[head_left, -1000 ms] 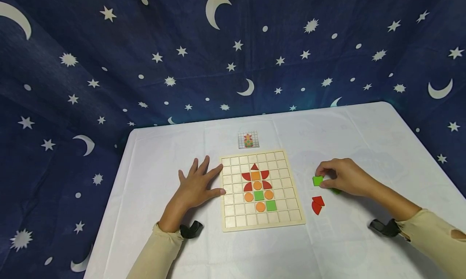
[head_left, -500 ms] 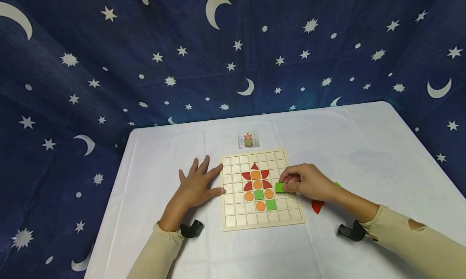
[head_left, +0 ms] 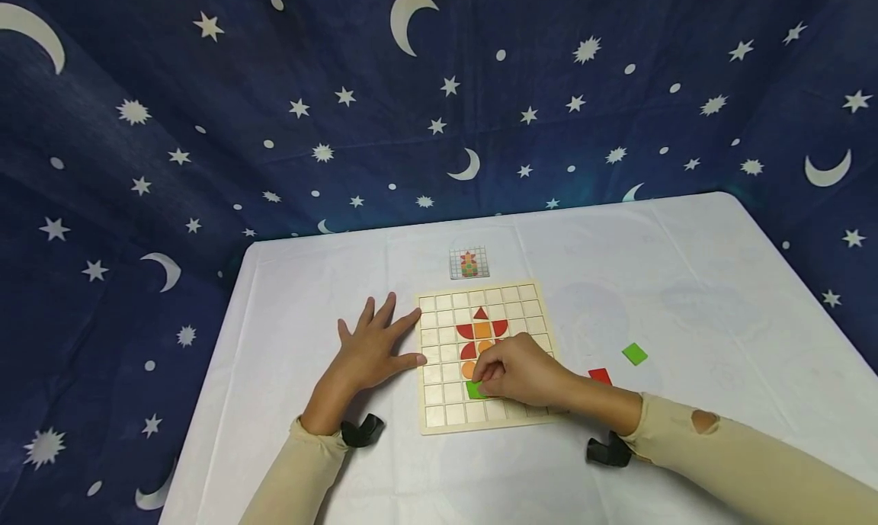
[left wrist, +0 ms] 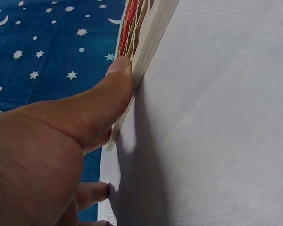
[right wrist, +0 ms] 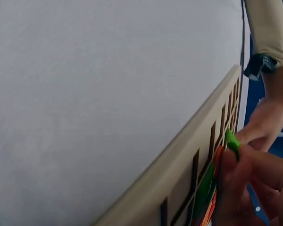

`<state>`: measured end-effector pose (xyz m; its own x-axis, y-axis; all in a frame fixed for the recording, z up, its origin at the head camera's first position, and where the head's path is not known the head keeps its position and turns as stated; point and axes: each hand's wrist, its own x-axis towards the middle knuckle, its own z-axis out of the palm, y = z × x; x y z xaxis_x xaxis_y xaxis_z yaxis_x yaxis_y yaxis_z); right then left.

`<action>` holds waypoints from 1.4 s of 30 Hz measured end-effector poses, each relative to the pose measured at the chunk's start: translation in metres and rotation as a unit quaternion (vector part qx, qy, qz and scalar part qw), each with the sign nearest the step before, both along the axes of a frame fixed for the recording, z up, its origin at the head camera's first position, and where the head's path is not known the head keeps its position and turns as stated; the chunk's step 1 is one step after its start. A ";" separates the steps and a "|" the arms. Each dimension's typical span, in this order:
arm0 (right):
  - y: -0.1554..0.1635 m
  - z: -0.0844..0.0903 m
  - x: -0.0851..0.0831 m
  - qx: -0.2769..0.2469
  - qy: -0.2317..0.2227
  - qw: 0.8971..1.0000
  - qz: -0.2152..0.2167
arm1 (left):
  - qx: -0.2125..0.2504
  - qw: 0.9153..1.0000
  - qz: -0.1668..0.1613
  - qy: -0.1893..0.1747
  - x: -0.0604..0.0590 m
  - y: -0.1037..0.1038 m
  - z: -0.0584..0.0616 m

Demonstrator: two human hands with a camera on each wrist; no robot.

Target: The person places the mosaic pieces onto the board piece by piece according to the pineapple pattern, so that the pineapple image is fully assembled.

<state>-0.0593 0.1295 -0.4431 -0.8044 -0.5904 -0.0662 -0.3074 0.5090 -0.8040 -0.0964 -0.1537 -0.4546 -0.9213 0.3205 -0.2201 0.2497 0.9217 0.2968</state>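
Note:
My right hand [head_left: 521, 371] pinches a green square tile [head_left: 475, 390] low over the wooden grid board [head_left: 439, 416], left of the orange disc row. In the right wrist view the tile [right wrist: 232, 140] sticks out past the fingertips, close above the cells. My left hand [head_left: 370, 351] lies spread on the table, its thumb and index fingertip at the board's left edge; the thumb [left wrist: 118, 87] touches that edge in the left wrist view. On the board are a red triangle [head_left: 480, 313], an orange square [head_left: 482, 330], red quarter-circles [head_left: 465, 331] and orange discs [head_left: 469, 369], partly covered by my right hand.
Behind the board lies a small pattern card [head_left: 469, 264] with a similar coloured figure. A loose green square [head_left: 635, 353] and a red piece [head_left: 600, 376] lie right of the board, the red one partly behind my forearm. A starry blue cloth [head_left: 357, 91] hangs behind the table.
My right hand has carried the green square tile leftward from the table's right side onto the board. The loose green square there has come into full view. My left hand has stayed in place.

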 end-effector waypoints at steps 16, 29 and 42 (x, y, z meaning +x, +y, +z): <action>-0.002 -0.001 0.006 0.100 0.094 0.990 -0.023 | -0.001 1.000 -0.002 0.006 0.000 0.000 0.001; 0.019 0.003 0.001 0.083 0.105 0.991 -0.026 | 0.005 1.000 -0.001 -0.002 0.001 0.001 0.001; 0.138 0.024 -0.018 0.132 0.116 0.984 -0.034 | 0.003 1.000 0.001 -0.004 0.001 0.000 0.000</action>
